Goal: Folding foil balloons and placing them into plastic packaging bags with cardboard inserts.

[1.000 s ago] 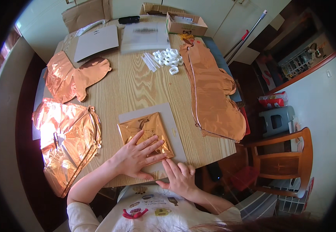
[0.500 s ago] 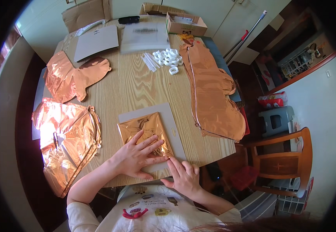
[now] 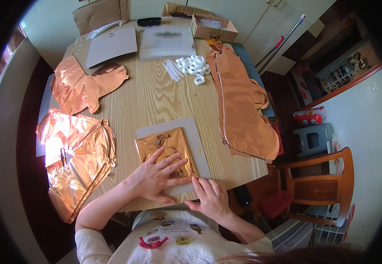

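Observation:
A copper-coloured foil balloon [image 3: 166, 138], folded into a flat rectangle, lies on a grey card [image 3: 190, 127] with a small slot, near the table's front edge. My left hand [image 3: 158, 176] presses flat on the foil with its fingers spread, hiding part of it. At the packet's lower right corner, my right hand [image 3: 210, 198] touches the edge with its fingertips. Its thumb stands apart from the fingers, and I see nothing held between them.
Unfolded copper foil balloons lie at the left [image 3: 78, 154], far left [image 3: 83, 86] and right [image 3: 243, 110] of the wooden table [image 3: 155, 94]. Farther back are white ribbon rolls [image 3: 193, 65], white sticks [image 3: 172, 70], clear bags [image 3: 166, 42], a grey sheet [image 3: 111, 46] and a cardboard box [image 3: 215, 28].
My right hand's fingertips have shifted slightly up and right along the packet's corner. The left hand stays flat on the foil, and the whole view has moved a little.

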A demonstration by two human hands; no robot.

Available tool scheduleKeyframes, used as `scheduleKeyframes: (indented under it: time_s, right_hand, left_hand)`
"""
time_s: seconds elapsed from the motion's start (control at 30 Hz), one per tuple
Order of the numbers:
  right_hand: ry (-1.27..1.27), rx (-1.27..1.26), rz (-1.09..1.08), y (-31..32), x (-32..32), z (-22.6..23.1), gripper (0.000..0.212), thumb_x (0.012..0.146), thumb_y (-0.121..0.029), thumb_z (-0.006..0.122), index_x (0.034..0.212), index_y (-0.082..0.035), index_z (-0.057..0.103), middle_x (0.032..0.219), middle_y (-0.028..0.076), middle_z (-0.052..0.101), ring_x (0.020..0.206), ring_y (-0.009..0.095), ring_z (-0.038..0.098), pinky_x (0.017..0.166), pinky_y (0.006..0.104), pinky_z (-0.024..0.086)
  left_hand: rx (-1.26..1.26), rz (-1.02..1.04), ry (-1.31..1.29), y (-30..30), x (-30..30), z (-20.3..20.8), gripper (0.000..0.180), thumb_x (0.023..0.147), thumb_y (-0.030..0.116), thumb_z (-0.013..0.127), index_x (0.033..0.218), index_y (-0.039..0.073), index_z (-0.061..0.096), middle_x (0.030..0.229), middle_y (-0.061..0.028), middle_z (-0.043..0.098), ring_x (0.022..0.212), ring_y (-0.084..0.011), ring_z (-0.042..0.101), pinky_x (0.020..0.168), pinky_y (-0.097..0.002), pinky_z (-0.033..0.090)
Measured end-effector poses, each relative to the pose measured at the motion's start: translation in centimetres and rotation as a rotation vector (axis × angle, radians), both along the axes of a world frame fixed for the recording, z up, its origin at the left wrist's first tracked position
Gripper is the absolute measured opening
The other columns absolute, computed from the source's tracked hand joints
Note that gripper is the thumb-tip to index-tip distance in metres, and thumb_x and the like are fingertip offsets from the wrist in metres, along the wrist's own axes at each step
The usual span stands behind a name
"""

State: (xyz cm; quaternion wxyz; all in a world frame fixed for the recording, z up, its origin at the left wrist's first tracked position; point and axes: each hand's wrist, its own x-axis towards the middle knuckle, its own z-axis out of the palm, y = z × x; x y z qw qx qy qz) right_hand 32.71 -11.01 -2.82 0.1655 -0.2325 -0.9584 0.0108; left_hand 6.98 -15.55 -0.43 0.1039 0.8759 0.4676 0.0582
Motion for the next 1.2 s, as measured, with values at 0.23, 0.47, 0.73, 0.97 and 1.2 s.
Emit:
scheduleKeyframes:
  time_s: [0.23,0.47,0.73,0.97,1.2]
  right_hand:
    - [0.007,0.083,-0.009,0.2,0.3,0.3,0.064,0.087,-0.056,0.058,0.125,-0.005,0.062,0.123,0.005,0.057,0.106,0.019,0.052,0.085,0.0371,0.042]
    - [0.166,-0.242,0.136,5.2,-1.5,2.2,0.041,0.089,-0.022,0.065,0.125,-0.003,0.06,0.13,0.01,0.059,0.123,0.028,0.054,0.101,0.041,0.043]
    - [0.025,-0.075,0.416,8.7,-7.5,0.4,0.049,0.091,-0.026,0.065,0.131,0.0,0.056,0.135,0.013,0.058,0.131,0.025,0.05,0.114,0.044,0.034]
    - [-0.228,-0.219,0.503,11.0,-6.6,-0.2,0.087,0.086,-0.046,0.064,0.151,-0.001,0.027,0.157,0.012,0.032,0.146,0.023,0.029,0.119,0.0493,0.022]
    - [-0.399,-0.255,0.451,12.9,-6.8,2.0,0.119,0.064,-0.063,0.074,0.152,-0.001,0.024,0.159,0.013,0.025,0.149,0.025,0.02,0.121,0.0483,0.015]
  left_hand:
    - [-0.003,0.004,-0.028,-0.2,0.1,-0.2,0.079,0.079,0.077,0.052,0.146,0.038,0.042,0.157,-0.0128,0.029,0.145,-0.0337,0.029,0.114,-0.0645,0.016]
    - [0.026,-0.009,0.015,-0.1,0.0,-0.3,0.075,0.082,0.077,0.047,0.147,0.041,0.039,0.156,-0.0135,0.03,0.145,-0.0327,0.028,0.116,-0.0629,0.014]
    - [-0.062,-0.018,0.1,0.2,0.0,0.0,0.073,0.082,0.078,0.046,0.145,0.041,0.043,0.154,-0.0118,0.033,0.145,-0.0352,0.026,0.116,-0.0631,0.013]
    - [0.019,0.001,0.0,-0.2,0.1,-1.0,0.073,0.082,0.079,0.044,0.144,0.04,0.044,0.154,-0.0083,0.034,0.146,-0.0337,0.025,0.116,-0.0632,0.013]
    - [-0.013,-0.009,0.017,0.0,-0.1,-0.4,0.071,0.083,0.077,0.046,0.143,0.039,0.045,0.152,-0.0074,0.037,0.146,-0.0322,0.025,0.116,-0.0638,0.013]
